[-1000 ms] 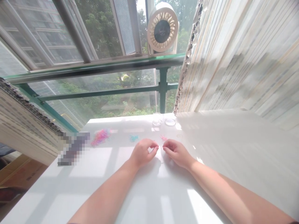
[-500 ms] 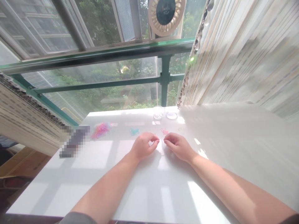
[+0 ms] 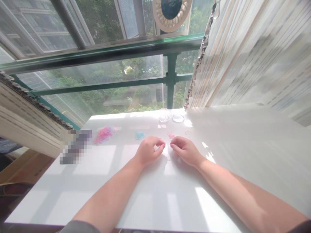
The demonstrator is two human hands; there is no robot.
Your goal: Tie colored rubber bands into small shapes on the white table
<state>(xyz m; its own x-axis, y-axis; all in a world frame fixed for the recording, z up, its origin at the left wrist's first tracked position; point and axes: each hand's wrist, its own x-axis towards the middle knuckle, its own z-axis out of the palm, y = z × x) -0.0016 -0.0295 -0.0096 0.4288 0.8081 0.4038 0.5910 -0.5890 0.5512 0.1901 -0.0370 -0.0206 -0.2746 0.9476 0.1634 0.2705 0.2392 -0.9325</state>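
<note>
- Slightly upward in the view since the first frame went the counter (image 3: 60,204) and the things on it, while the left hand (image 3: 148,152) and right hand (image 3: 186,151) kept nearly the same pose.
- At the far left lay a dark, pixelated item (image 3: 76,147), too obscured to identify.
- Just beside it, a loose multicolored heap (image 3: 104,134), mostly pink and purple, was spread on the counter.
- Next came a small turquoise cluster (image 3: 139,135), beyond the left hand.
- On the left hand, the fingers were curled, thumb and forefinger tips almost meeting; whether they held anything could not be told.
- Near the back edge stood a clear round container (image 3: 164,116).
- Pink pieces (image 3: 170,135) lay just beyond the fingertips.
- Further right was a shallow clear disc (image 3: 178,118).
- On the right hand, the fingers were likewise bent inward, facing the left ones across a narrow gap; any grip was unclear.
- Beyond that hand lay faint pale pieces (image 3: 188,132).
</note>
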